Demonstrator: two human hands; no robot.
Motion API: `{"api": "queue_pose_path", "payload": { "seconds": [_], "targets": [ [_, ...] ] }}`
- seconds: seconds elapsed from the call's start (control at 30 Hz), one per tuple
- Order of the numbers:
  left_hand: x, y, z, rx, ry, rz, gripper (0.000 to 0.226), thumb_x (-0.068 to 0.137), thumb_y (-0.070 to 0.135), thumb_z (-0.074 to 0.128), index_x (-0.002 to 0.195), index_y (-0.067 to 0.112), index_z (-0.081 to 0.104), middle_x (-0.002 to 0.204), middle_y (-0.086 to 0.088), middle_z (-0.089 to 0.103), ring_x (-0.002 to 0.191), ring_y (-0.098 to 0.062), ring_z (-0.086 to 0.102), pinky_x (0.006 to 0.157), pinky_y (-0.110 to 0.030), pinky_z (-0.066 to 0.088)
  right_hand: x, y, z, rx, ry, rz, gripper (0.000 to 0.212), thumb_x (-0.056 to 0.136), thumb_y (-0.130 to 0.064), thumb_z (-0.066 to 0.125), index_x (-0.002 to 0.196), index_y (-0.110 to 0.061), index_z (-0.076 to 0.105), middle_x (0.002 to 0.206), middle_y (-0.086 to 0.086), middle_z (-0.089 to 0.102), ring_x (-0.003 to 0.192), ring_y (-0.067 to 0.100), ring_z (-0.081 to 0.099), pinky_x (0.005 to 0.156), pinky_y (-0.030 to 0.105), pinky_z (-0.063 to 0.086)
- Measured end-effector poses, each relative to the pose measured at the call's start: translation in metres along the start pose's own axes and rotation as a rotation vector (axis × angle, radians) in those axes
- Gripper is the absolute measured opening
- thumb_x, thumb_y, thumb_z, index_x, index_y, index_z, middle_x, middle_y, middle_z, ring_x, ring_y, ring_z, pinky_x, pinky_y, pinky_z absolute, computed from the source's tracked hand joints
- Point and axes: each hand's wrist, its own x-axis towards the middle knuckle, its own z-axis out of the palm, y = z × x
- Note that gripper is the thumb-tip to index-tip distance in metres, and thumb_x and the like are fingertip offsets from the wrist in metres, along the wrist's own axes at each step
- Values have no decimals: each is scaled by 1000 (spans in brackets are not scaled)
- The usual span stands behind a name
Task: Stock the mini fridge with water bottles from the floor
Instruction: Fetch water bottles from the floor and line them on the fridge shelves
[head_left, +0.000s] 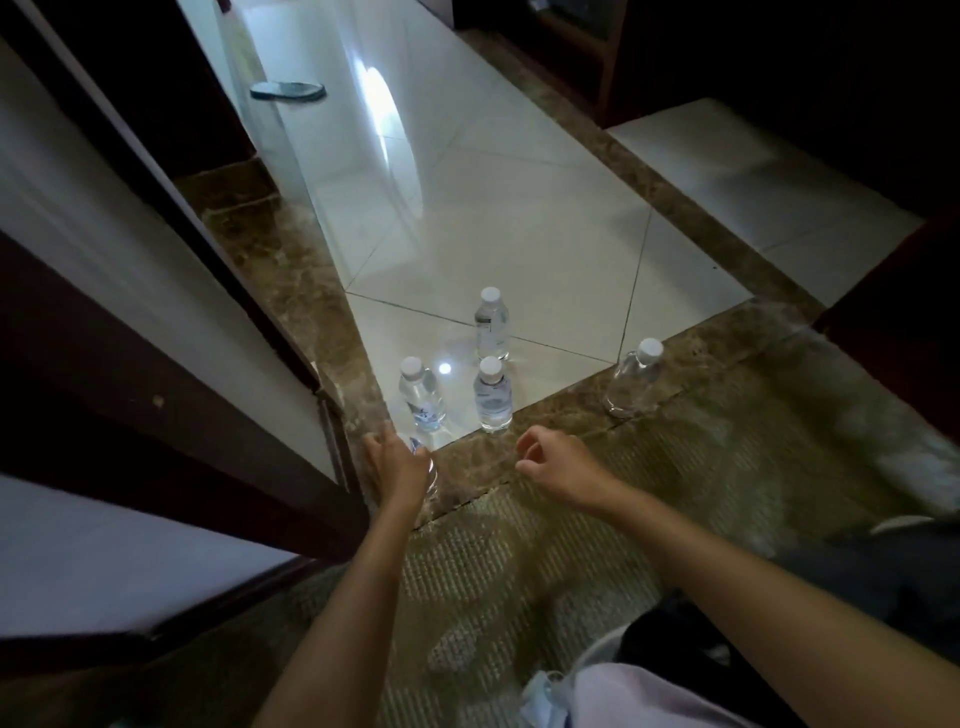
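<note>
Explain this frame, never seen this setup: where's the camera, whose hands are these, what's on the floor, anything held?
No robot here. A person wears one wide-angle camera on the head, looking down at their own bare hands. The left hand grips the held bottle, clear and mostly hidden under it. The right hand is loosely curled and holds nothing. Four more white-capped water bottles stand upright on the floor: far bottle, left bottle, middle bottle, and right bottle on the brown stone border.

We're indoors, a home or hotel room by the look of it. Glossy white floor tiles (519, 218) edged in brown marble (270, 249) meet patterned carpet (519, 571), with dark wood cabinets (605, 73) alongside.
</note>
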Motion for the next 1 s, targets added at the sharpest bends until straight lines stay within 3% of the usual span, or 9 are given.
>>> {"api": "queue_pose_path", "payload": {
  "seconds": [0.1,0.27,0.43,0.63,0.73,0.87,1.0],
  "targets": [
    [12,-7,7,-14,-51,11,32,87,5,52,119,-2,50,129,-20,41,114,-33,49,87,-30,39,0,3,-2,-30,-8,10,30,92,-15,51,120,-6,52,121,13,59,107,24,58,92,34,50],
    [16,-6,11,-49,-31,-37,11,82,-2,57,92,0,62,124,-17,43,110,-32,51,79,-24,33,-2,13,-6,-46,18,51,30,92,-15,51,120,-5,52,123,14,58,110,25,57,95,36,48],
    [-4,6,13,-32,-24,69,16,72,0,66,88,1,70,112,-20,59,103,-31,55,77,-25,37,-10,25,-9,24,25,67,29,92,-13,51,120,-6,52,123,12,57,104,20,56,76,23,48],
    [-60,68,-2,-25,-107,399,20,75,12,70,94,5,72,99,-9,62,84,-15,52,72,-23,42,-22,50,-42,109,85,89,27,88,-7,55,115,-5,55,118,14,60,95,18,55,62,15,41],
    [-87,117,-9,-60,-256,563,16,73,12,70,89,10,73,90,1,61,83,-12,53,64,-16,41,-33,62,-75,162,80,92,35,85,-2,58,119,-5,52,120,15,58,103,20,56,68,14,45],
    [-119,195,-4,-105,-438,777,16,65,10,72,79,18,73,86,3,63,85,-13,58,69,-22,48,-58,72,-134,199,15,50,51,81,0,62,128,-8,45,125,10,55,113,21,54,76,18,49],
    [-159,280,9,-101,-611,1027,19,68,7,69,78,23,69,82,11,60,82,-6,56,74,-23,48,-83,85,-199,192,135,-6,54,76,-1,68,125,-10,47,120,7,55,111,22,54,84,22,46]
  ]
}}
